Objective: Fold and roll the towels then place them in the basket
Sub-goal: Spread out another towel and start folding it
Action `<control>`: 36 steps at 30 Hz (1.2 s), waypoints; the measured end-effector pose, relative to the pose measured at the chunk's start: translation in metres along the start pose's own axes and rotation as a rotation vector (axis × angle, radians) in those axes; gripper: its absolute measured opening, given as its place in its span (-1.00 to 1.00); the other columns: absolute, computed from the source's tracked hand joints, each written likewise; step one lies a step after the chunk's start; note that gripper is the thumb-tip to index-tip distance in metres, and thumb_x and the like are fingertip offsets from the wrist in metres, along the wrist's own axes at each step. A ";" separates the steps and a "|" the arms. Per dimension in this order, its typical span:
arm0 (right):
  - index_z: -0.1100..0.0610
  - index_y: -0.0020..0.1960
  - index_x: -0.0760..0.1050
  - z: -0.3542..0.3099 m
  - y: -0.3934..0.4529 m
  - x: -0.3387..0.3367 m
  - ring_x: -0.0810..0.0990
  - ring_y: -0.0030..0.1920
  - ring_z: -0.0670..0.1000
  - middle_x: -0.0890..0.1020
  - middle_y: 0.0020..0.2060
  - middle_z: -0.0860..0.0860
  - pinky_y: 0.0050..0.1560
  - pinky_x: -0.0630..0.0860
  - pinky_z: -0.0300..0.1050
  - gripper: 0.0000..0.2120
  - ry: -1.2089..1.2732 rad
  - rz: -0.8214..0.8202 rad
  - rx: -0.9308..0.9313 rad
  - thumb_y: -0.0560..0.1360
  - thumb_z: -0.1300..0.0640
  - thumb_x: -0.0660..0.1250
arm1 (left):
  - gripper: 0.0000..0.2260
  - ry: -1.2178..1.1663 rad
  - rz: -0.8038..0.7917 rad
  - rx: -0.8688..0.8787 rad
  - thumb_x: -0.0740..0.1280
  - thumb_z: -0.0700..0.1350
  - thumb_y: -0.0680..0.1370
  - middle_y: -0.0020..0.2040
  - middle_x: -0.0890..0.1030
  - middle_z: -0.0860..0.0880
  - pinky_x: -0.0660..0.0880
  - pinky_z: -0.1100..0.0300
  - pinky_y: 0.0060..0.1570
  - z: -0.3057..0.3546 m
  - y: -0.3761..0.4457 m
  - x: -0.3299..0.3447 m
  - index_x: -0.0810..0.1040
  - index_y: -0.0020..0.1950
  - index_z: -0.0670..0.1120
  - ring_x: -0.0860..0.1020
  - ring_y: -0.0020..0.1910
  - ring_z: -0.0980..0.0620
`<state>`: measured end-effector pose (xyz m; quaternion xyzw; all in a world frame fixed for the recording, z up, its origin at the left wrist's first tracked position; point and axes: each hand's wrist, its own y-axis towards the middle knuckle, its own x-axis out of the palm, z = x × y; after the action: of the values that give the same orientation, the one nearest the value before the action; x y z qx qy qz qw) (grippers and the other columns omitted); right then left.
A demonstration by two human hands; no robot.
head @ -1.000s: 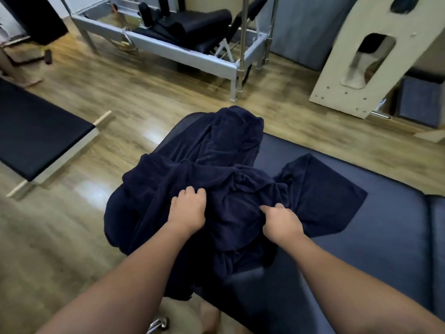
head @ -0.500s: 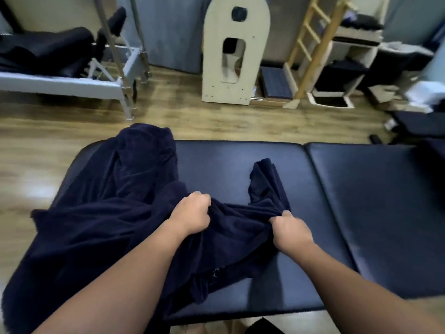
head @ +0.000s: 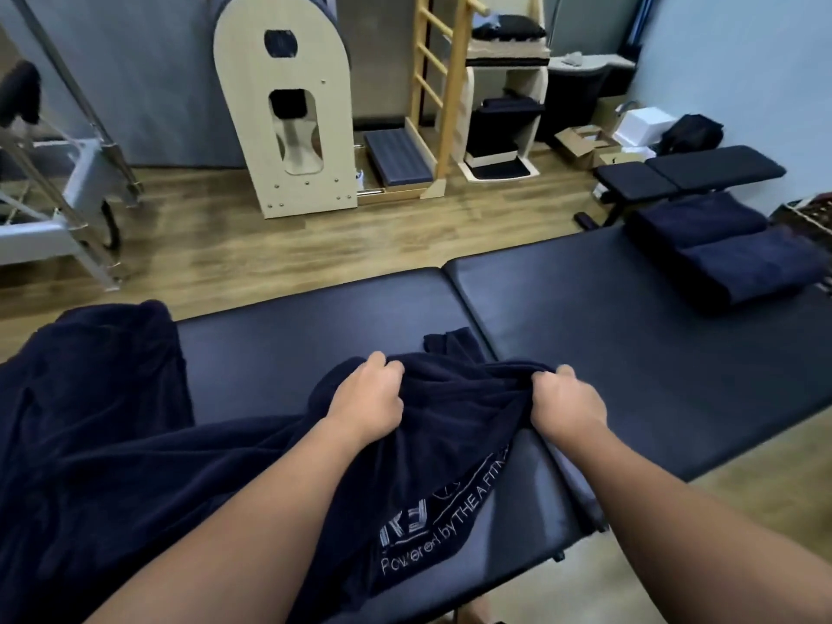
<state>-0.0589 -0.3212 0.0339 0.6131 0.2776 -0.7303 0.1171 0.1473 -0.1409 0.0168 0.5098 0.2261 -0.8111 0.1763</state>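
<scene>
while both hands grip one bunched edge, the navy towel (head: pixel 135 443) is not yet folded: it lies crumpled over the near-left part of the padded table (head: pixel 630 353), one end heaped at the far left, a loose corner poking up between the hands. left hand (head: pixel 367 400): fingers curled into a gathered ridge of cloth. right hand (head: pixel 568 403): fingers curled over the same ridge, just right of the seam between table pads.

progress, judged from the layout: two folded towels (head: pixel 725 249) sit stacked at the table's far right end, flat, not visibly rolled. what may be a basket (head: pixel 810 213) shows at the right edge beyond them, too cropped to be sure. so folding seems partly done; rolling and placing seem left, and this towel needs spreading flat first.

materials: towel is thick, plush, matte, soft deep wrinkles; pale printed lettering near its lower hem, partly readable as "powered by". table top is smooth, slightly glossy dark vinyl, rectangular pads with rounded corners. floor (head: pixel 270 245) is wood-grain plank. pale wooden arched frame (head: pixel 288 114) and ladder rungs stand behind.
</scene>
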 end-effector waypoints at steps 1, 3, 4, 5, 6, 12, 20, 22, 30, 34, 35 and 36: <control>0.10 0.12 0.49 0.006 0.012 -0.003 0.59 -0.08 0.25 0.31 -0.07 0.06 -0.19 0.42 0.00 -0.77 0.025 0.012 -0.004 0.51 0.27 0.17 | -0.81 0.036 0.029 -0.024 0.18 -0.28 0.54 0.03 0.38 -0.04 0.54 -0.06 -0.06 0.010 0.008 0.000 0.47 0.12 -0.15 0.47 -0.03 -0.11; 0.10 0.17 0.46 0.012 0.038 -0.007 0.48 -0.15 0.21 0.30 -0.06 0.06 -0.18 0.42 0.01 -0.73 0.072 0.029 -0.050 0.50 0.26 0.19 | -0.89 0.135 0.073 -0.095 0.20 -0.31 0.52 0.00 0.31 -0.04 0.44 0.01 -0.21 0.025 0.022 -0.002 0.36 -0.02 -0.14 0.40 -0.09 -0.08; 0.09 0.22 0.44 0.009 0.049 -0.008 0.44 -0.13 0.20 0.30 -0.04 0.06 -0.15 0.43 0.02 -0.68 0.107 0.033 -0.094 0.49 0.26 0.20 | -0.86 0.188 0.085 -0.138 0.21 -0.33 0.50 0.01 0.28 -0.05 0.39 0.04 -0.24 0.029 0.027 -0.004 0.31 -0.05 -0.13 0.36 -0.09 -0.07; 0.06 0.30 0.42 0.006 0.062 -0.008 0.45 -0.09 0.20 0.31 0.00 0.07 -0.11 0.46 0.02 -0.61 0.155 0.027 -0.159 0.48 0.25 0.21 | -0.83 0.241 0.090 -0.184 0.23 -0.33 0.49 0.03 0.27 -0.07 0.36 0.06 -0.24 0.032 0.032 -0.004 0.28 -0.05 -0.13 0.33 -0.10 -0.06; 0.02 0.39 0.37 0.003 0.071 -0.007 0.48 -0.01 0.21 0.33 0.07 0.08 -0.06 0.48 0.03 -0.51 0.214 0.005 -0.231 0.48 0.25 0.22 | -0.81 0.289 0.091 -0.221 0.25 -0.33 0.48 0.06 0.29 -0.09 0.35 0.07 -0.24 0.033 0.036 -0.005 0.27 -0.05 -0.12 0.32 -0.10 -0.06; 0.01 0.59 0.10 0.002 0.094 0.020 0.55 0.13 0.18 0.16 0.46 -0.01 0.08 0.54 0.05 -0.21 0.564 0.000 -0.385 0.49 0.13 0.45 | -0.89 0.485 0.136 -0.212 0.33 -0.19 0.42 0.17 0.37 -0.16 0.36 0.07 -0.07 0.041 0.043 0.016 0.41 -0.14 -0.10 0.40 0.09 -0.17; 0.18 0.12 0.58 0.035 0.082 0.074 0.55 0.17 0.27 0.59 0.09 0.17 0.14 0.47 0.06 -0.56 0.306 -0.071 -0.110 0.65 -0.18 0.17 | -0.12 0.367 -0.349 -0.019 0.14 0.49 0.47 0.60 0.16 -0.16 -0.15 -0.46 0.46 0.084 0.060 0.052 0.06 0.63 0.00 0.10 0.58 -0.29; 0.17 0.05 0.57 0.038 0.075 0.082 0.52 0.17 0.25 0.55 0.02 0.13 0.18 0.43 0.02 -0.67 0.354 -0.059 -0.295 0.64 -0.07 0.19 | -0.23 0.439 -0.391 -0.017 0.22 0.39 0.51 0.59 0.14 -0.20 -0.15 -0.54 0.41 0.083 0.062 0.059 0.18 0.58 -0.02 0.08 0.57 -0.35; -0.01 0.64 -0.10 0.013 0.044 0.075 0.43 0.31 0.19 0.47 0.25 0.10 0.31 0.43 0.06 0.06 0.371 -0.276 -0.338 0.40 -0.40 0.37 | -0.65 0.542 -0.358 -0.163 0.26 -0.10 0.59 0.62 0.15 -0.20 -0.11 -0.48 0.45 0.043 0.064 0.043 0.50 0.38 -0.02 -0.06 0.63 -0.23; 0.10 0.63 -0.27 -0.021 0.032 0.080 0.58 0.17 0.24 0.55 0.23 0.19 0.12 0.53 0.05 -0.02 0.456 -0.222 -0.257 0.48 0.14 0.36 | -0.65 0.574 -0.389 -0.252 0.29 -0.10 0.57 0.62 0.13 -0.26 -0.13 -0.54 0.39 0.036 0.065 0.038 0.49 0.37 -0.01 -0.10 0.61 -0.34; 0.13 0.63 -0.24 -0.024 0.033 0.078 0.59 0.15 0.25 0.55 0.21 0.20 0.08 0.53 0.04 -0.06 0.466 -0.200 -0.218 0.47 0.22 0.30 | -0.64 0.575 -0.387 -0.261 0.28 -0.10 0.57 0.61 0.13 -0.26 -0.12 -0.54 0.38 0.035 0.066 0.037 0.48 0.38 -0.01 -0.11 0.61 -0.34; 0.16 0.63 -0.20 -0.022 0.035 0.074 0.59 0.15 0.27 0.55 0.21 0.21 0.08 0.51 0.05 -0.09 0.464 -0.179 -0.176 0.45 0.26 0.27 | -0.62 0.575 -0.384 -0.269 0.28 -0.11 0.57 0.61 0.13 -0.27 -0.12 -0.55 0.38 0.035 0.066 0.036 0.46 0.40 -0.01 -0.11 0.61 -0.35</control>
<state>-0.0391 -0.3252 -0.0479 0.7247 0.4124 -0.5506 0.0381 0.1398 -0.2176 -0.0153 0.6374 0.4625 -0.6161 0.0156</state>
